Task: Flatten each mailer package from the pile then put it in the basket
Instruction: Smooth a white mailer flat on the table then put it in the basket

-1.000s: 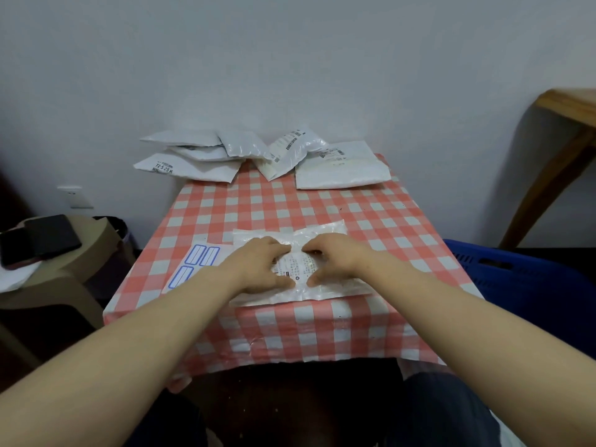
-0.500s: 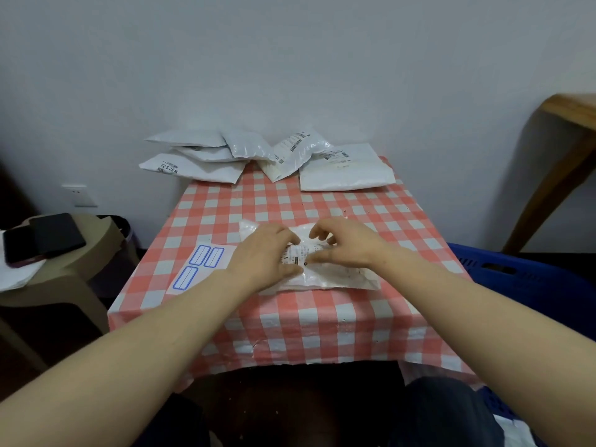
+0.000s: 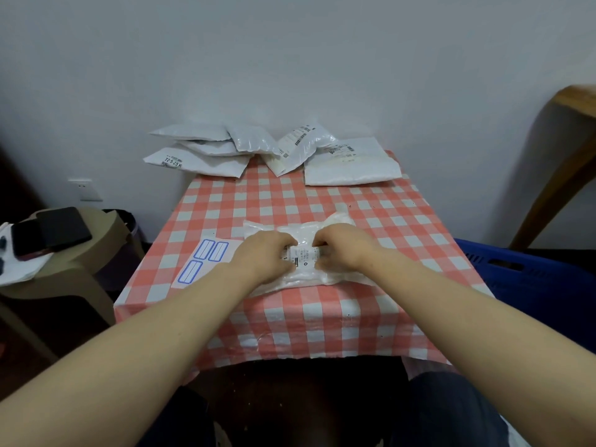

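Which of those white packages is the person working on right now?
The mailer lying alone in the middle of the table, gripped by the left hand and right hand; the rest sit untouched in the pile at its far edge.

1. A modest room in a home is suggested, rather than a shop or a workshop.
2. A small table is covered with a red-and-white checked cloth (image 3: 371, 221).
3. A plain white wall (image 3: 290, 59) is seen behind it, with a single wall socket (image 3: 86, 190) set low.
4. A beige plastic stool (image 3: 64, 275) is placed at the left, and a dark phone (image 3: 61, 229) is laid on it.
5. A wooden piece of furniture (image 3: 554, 175) is seen at the right edge, above a blue plastic basket (image 3: 532, 282).
6. Small-scale parcel work is indicated by a pile of mailer packages (image 3: 351, 166) stacked against the wall and a sheet of blue-bordered labels (image 3: 203, 262) laid on the cloth.
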### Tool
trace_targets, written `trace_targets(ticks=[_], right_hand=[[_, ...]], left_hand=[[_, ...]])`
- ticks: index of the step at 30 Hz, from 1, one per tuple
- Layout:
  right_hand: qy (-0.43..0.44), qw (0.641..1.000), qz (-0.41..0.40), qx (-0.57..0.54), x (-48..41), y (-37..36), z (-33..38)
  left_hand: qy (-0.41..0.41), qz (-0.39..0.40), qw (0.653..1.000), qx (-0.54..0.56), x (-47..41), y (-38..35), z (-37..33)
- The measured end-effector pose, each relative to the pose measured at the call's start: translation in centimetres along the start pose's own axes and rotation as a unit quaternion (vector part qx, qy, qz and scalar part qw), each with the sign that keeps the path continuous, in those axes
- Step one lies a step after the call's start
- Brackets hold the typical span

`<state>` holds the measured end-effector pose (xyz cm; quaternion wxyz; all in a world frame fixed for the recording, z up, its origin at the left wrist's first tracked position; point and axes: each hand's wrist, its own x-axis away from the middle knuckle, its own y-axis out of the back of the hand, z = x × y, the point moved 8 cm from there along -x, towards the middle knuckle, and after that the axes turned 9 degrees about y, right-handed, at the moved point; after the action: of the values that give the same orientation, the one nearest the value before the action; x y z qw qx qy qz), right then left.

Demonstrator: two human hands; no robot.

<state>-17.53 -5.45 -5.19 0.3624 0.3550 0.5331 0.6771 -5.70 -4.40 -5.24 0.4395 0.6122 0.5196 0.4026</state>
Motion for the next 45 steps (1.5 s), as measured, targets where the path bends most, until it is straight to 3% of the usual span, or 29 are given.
trace_targets(ticks=[4, 7, 10, 12, 15, 19, 24, 30, 38, 43, 45], right_hand=[[-0.005, 0.997, -0.064, 0.031, 0.5, 1.6, 0.1], [-0.002, 0.998, -0.055, 0.03, 0.9, 2.8, -0.3], [-0.014, 0.994, 0.0, -0.106, 1.6, 3.2, -0.4], [-0.03, 0.981, -0.026, -0.19, 1.6, 3.7, -1.0], [-0.015, 0.991, 0.029, -0.129, 1.1, 3.0, -0.7], [-0.023, 0.993, 0.094, -0.064, 0.2, 0.3, 0.0], [-0.015, 0.996, 0.092, 0.0, -1.0, -0.6, -0.2], [-0.011, 0.998, 0.069, -0.007, -1.6, -0.7, 0.0], [0.015, 0.997, -0.069, 0.028, -0.5, 2.8, 0.3], [-0.005, 0.997, -0.025, -0.077, 0.7, 2.6, -0.5], [-0.017, 0.997, -0.001, -0.078, 1.0, 2.4, -1.2]], left_hand=[[-0.008, -0.055, 0.998, 0.02, -0.2, 1.2, -0.5], [-0.02, -0.04, 0.999, 0.031, -0.2, 1.8, -0.8], [-0.022, -0.018, 0.995, 0.099, 0.0, 2.1, -0.4], [-0.034, -0.023, 0.995, 0.096, 0.0, 2.3, -0.3], [-0.027, 0.057, 0.998, 0.005, 0.0, 0.6, 0.1], [0.006, 0.131, 0.991, -0.008, 0.2, -1.1, 0.6], [0.012, 0.117, 0.992, -0.051, -0.5, -0.6, -0.2], [0.006, 0.067, 0.995, -0.071, -1.0, -0.6, -0.9], [-0.02, -0.055, 0.996, -0.062, -0.2, 2.2, -1.2], [-0.057, -0.033, 0.986, -0.155, -0.1, 1.5, -1.0], [-0.086, -0.011, 0.986, -0.141, 0.0, 1.1, -1.7]])
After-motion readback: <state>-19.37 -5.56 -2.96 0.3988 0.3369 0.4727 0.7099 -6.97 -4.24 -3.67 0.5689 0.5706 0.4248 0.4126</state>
